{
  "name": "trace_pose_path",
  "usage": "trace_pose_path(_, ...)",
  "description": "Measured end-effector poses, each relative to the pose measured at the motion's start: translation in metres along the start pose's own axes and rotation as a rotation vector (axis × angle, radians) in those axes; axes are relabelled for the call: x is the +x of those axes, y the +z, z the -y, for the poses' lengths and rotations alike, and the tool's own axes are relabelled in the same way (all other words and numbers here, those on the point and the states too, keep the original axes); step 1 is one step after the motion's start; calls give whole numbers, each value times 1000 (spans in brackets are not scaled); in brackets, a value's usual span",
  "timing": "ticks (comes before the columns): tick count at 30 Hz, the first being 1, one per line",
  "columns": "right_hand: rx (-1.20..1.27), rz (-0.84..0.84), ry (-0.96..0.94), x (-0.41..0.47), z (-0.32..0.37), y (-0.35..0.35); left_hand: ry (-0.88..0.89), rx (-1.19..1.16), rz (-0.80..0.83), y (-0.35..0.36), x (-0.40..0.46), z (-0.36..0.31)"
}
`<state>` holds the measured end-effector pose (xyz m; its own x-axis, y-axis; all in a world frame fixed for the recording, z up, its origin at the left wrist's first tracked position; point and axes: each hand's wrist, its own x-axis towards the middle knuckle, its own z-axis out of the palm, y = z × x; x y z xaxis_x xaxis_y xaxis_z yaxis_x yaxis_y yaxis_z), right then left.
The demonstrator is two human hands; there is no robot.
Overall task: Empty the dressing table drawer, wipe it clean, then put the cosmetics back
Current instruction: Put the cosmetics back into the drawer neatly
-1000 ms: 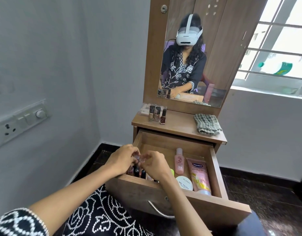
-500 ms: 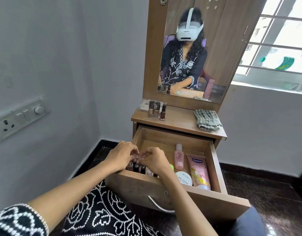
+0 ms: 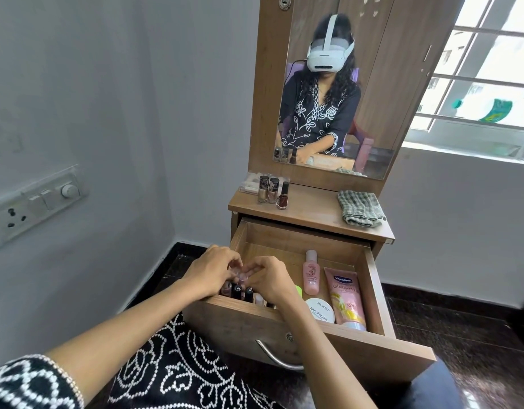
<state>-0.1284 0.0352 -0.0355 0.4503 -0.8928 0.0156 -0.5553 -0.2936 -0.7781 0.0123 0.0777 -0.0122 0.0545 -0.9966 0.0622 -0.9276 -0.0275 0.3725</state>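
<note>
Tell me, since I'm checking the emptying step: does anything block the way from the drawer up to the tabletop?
Nothing visible does. The tabletop has bare wood between the nail polish bottles and the checked cloth.

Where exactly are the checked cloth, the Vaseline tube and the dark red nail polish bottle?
checked cloth (image 3: 360, 211), head view, middle of the folded fabric
Vaseline tube (image 3: 345, 296), head view, pink printed front
dark red nail polish bottle (image 3: 283, 201), head view, glass body

Brown wooden drawer (image 3: 376, 293) pulled open; inside lie a pink bottle (image 3: 310, 273), pink Vaseline tube (image 3: 346, 296) and white round jar (image 3: 320, 310); dark-capped nail polish bottles (image 3: 240, 291) stand front-left.
</note>
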Motion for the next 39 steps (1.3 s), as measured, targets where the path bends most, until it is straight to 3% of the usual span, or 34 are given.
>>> trace_pose_path(22,92,-25,3,-2,1,-4,38,-92,-93,5,3,4)
trace_pose_path(39,297,-363,11,-11,7,-11,39,-157,-209,3,7,-4)
